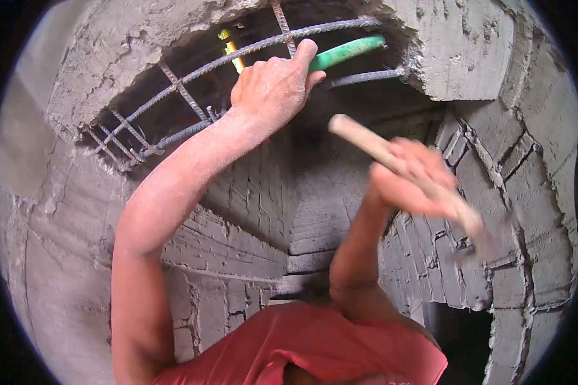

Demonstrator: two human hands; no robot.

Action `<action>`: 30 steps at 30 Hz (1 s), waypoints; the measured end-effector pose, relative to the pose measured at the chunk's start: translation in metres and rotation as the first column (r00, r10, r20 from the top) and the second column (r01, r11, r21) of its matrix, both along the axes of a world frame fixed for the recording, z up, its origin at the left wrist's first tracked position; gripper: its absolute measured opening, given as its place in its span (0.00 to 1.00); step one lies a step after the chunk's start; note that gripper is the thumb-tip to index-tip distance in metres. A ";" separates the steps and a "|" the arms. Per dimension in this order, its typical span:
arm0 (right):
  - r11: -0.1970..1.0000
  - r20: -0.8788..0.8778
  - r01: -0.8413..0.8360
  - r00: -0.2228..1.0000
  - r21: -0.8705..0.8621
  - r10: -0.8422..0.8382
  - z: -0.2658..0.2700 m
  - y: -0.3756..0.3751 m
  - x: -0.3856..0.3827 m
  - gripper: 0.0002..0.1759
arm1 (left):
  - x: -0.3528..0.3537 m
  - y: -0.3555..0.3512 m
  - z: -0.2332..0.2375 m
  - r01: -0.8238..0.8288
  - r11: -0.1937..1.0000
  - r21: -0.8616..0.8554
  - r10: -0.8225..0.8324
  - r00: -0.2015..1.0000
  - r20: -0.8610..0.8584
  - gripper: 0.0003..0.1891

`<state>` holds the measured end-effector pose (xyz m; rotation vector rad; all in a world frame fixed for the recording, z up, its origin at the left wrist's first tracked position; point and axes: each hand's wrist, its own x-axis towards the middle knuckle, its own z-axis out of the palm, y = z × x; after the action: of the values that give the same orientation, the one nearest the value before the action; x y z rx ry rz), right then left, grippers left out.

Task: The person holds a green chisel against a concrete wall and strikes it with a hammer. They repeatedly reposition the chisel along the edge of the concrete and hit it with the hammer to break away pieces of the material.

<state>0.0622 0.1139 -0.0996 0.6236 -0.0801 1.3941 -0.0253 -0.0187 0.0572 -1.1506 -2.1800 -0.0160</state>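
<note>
Red shirt nearest us, we close our left hand around a green rod by the metal bars; below them, our right hand grips a blurred hammer.

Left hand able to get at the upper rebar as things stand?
Likely yes on reach: the left hand appears close to the upper rebar, nothing visible between. But it is closed around the green tool, so gripping rebar would probably mean letting go first.
</note>
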 end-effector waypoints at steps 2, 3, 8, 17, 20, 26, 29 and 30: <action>0.810 0.597 0.441 0.549 0.387 -0.585 -0.022 -0.005 -0.073 0.30 | 0.007 0.001 0.004 -0.031 1.000 -0.002 0.031 0.999 0.014 0.18; 0.979 0.711 -0.136 0.703 0.153 -0.014 -0.011 -0.014 -0.060 0.29 | 0.011 0.001 0.003 -0.054 0.999 -0.007 0.054 0.998 0.032 0.18; 0.860 0.347 -0.504 0.794 -0.085 0.499 -0.016 -0.012 -0.002 0.30 | 0.010 0.001 0.006 -0.063 0.998 -0.016 0.063 0.998 0.000 0.17; 0.895 0.819 -0.445 0.526 0.034 0.230 0.002 -0.020 -0.041 0.28 | 0.019 0.002 0.005 -0.036 0.998 -0.048 0.038 0.998 0.049 0.15; 0.768 0.813 -0.637 0.414 -0.062 0.409 0.003 -0.029 -0.019 0.23 | 0.026 0.005 0.013 0.018 0.999 -0.038 -0.016 0.998 0.056 0.16; 0.729 0.626 -0.653 0.484 -0.206 0.611 -0.115 -0.043 0.064 0.25 | 0.036 -0.031 -0.034 0.076 0.996 0.043 -0.086 0.935 0.343 0.23; 0.852 0.879 -0.483 0.296 -0.199 0.373 -0.128 -0.038 0.120 0.24 | 0.032 -0.045 -0.096 0.149 0.941 0.303 -0.289 0.820 0.494 0.22; 0.859 0.884 -0.476 0.298 -0.189 0.360 -0.133 -0.038 0.134 0.24 | 0.031 -0.044 -0.117 0.169 0.894 0.414 -0.381 0.773 0.508 0.21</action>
<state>0.1964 0.0762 -0.2326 -0.1538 -0.9554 2.1519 0.0062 -0.0624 -0.0599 -1.3683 -2.3394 -0.9714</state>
